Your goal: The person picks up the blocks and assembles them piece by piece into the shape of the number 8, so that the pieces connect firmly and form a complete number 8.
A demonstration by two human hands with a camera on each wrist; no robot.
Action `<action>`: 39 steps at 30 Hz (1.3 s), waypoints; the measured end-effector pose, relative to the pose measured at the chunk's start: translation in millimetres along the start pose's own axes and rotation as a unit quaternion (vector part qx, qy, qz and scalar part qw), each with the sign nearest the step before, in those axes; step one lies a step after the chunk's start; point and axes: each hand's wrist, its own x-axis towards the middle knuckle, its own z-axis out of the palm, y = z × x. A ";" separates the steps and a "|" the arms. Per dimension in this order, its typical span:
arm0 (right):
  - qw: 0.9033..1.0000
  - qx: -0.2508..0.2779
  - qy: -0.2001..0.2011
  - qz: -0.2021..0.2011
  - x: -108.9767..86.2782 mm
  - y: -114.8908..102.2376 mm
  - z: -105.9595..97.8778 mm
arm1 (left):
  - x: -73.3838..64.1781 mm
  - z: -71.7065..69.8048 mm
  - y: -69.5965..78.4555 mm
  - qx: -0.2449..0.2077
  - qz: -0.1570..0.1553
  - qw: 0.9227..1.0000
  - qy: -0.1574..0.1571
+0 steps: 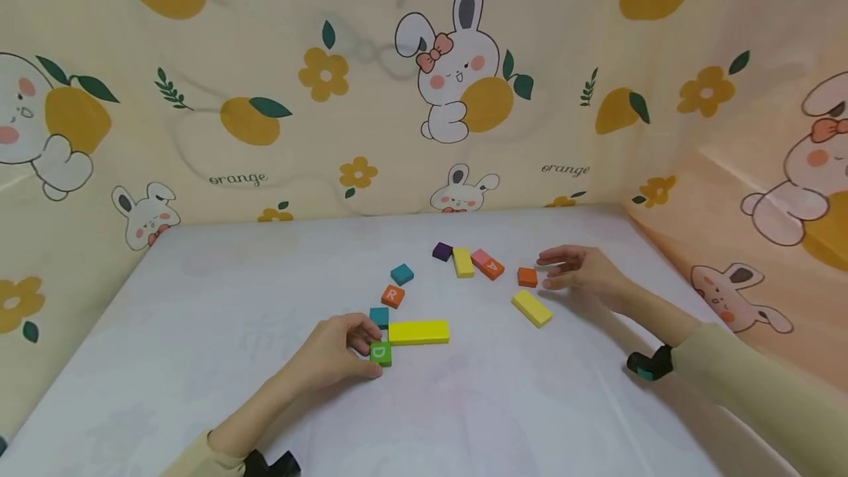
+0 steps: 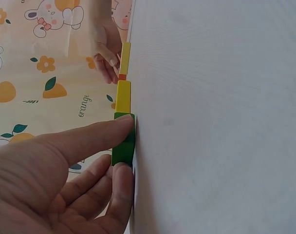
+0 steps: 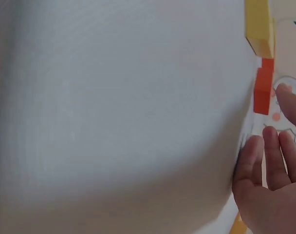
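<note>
My left hand [image 1: 331, 353] pinches a green block [image 1: 380, 354] marked D between thumb and fingers, low on the white table. In the left wrist view the thumb lies on one end of this block [image 2: 123, 146] and fingertips on the other. Beside it lie a long yellow block [image 1: 419, 332] and a teal block [image 1: 380, 315]. My right hand [image 1: 589, 271] hovers just right of a plain orange block [image 1: 527, 277], its fingers loosely bent around nothing. The right wrist view shows a gap between those fingers [image 3: 250, 158] and the orange block [image 3: 263, 91].
A yellow block [image 1: 531, 308] lies in front of the orange one. An orange R block [image 1: 393, 296], another teal block [image 1: 402, 274], a purple block [image 1: 442, 251], a yellow block [image 1: 463, 262], a pink block [image 1: 481, 257] and an orange A block [image 1: 492, 269] curve along behind.
</note>
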 end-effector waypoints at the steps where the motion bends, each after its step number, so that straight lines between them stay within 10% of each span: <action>1: 1.000 0.005 -0.001 0.005 1.0 0.9 1.0 | -0.2 -0.2 0.0 -0.001 -0.002 1.000 0.000; 32: 0.997 -0.080 0.017 0.014 12.4 -13.5 17.0 | -1.2 -4.3 -1.2 -0.013 -0.002 1.000 -0.004; 39: 0.998 -0.044 0.035 -0.013 -1.5 -44.3 25.1 | -0.9 -3.9 -0.8 -0.018 -0.001 1.000 -0.013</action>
